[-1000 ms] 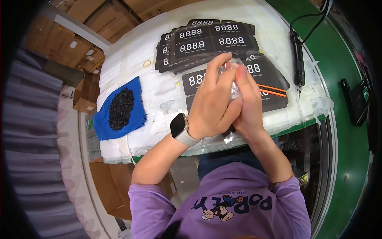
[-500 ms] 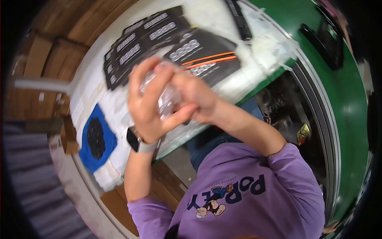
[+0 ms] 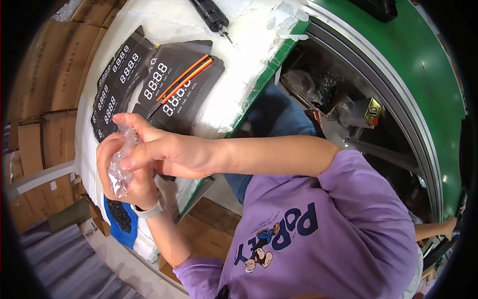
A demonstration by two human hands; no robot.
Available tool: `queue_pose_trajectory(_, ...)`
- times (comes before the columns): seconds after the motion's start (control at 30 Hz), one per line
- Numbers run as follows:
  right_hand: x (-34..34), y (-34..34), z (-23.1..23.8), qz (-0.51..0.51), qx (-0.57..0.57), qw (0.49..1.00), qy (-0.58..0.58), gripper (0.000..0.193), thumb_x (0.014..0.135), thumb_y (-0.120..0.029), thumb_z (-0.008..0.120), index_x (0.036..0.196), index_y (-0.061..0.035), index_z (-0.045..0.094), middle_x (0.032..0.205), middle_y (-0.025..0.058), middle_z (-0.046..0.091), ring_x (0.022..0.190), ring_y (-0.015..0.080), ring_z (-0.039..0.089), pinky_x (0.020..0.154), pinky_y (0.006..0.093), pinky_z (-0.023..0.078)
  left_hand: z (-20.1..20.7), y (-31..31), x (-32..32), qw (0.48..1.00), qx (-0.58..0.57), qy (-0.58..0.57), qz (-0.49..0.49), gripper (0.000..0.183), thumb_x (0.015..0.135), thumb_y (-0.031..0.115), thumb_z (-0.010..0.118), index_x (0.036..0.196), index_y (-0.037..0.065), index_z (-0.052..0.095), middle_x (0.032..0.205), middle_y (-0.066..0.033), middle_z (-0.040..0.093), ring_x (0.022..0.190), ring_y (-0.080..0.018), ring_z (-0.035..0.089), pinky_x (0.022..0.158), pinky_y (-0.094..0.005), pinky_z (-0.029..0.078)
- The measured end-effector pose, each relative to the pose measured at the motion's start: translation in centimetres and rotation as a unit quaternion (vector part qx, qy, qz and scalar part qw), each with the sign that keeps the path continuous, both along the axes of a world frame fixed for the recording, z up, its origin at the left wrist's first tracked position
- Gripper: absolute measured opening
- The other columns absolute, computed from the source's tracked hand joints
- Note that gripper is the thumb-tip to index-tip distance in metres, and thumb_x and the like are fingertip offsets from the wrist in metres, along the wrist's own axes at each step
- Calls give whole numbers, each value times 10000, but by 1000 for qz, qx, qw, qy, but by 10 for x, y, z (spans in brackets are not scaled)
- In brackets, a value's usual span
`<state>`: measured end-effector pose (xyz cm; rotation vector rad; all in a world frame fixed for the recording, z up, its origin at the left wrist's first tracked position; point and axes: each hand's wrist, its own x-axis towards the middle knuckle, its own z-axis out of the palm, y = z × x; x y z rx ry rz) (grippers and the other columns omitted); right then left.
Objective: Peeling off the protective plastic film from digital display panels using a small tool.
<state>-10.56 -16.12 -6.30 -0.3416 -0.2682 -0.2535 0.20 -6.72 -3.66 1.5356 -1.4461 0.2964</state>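
Note:
A crumpled piece of clear plastic film (image 3: 122,167) is squeezed between both hands, above the worktable's left part. My left hand (image 3: 137,192), with a light watch strap at its wrist, curls its fingers around the film from below and the left. My right hand (image 3: 174,153) reaches across from the right, its thumb pressed on the film and its fingers closing over the top. Behind the hands lie several black display panels (image 3: 204,92) with white digits. Resting on the nearest one is a thin orange-and-black tool (image 3: 185,78), like tweezers.
A black electric screwdriver (image 3: 211,16) lies at the table's back. Small black screws (image 3: 119,215) sit on a blue cloth (image 3: 130,239) at the left. Cardboard boxes (image 3: 59,89) are stacked beyond. A green conveyor surface (image 3: 423,74) runs along the right.
The view has turned, so the panels and screwdriver appear farther left. Both hands have closed more tightly around the plastic film, which looks more crushed.

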Motion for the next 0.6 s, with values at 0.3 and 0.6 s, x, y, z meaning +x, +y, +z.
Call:
queue_pose_trajectory(0.3, -28, -41, 9, -399, -624, 666, 89, 752, 899, -393, 720, 1461, 6, 418, 1320, 251, 535, 1179, 420, 601, 1010, 451, 500, 26, 26, 63, 963, -46, 263, 17, 217, 921, 86, 651, 1112, -17, 627, 1016, -143, 700, 901, -251, 698, 803, -375, 578)
queue_pose_trajectory(0.6, -34, -106, -6, -468, -786, 375, 150, 326, 844, -108, 735, 1140, 14, 675, 1136, 136, 648, 1065, 331, 633, 907, 420, 535, 52, 31, 57, 979, -4, 167, 114, 108, 886, 81, 757, 860, 2, 689, 835, -6, 673, 735, -69, 578, 667, -224, 453)
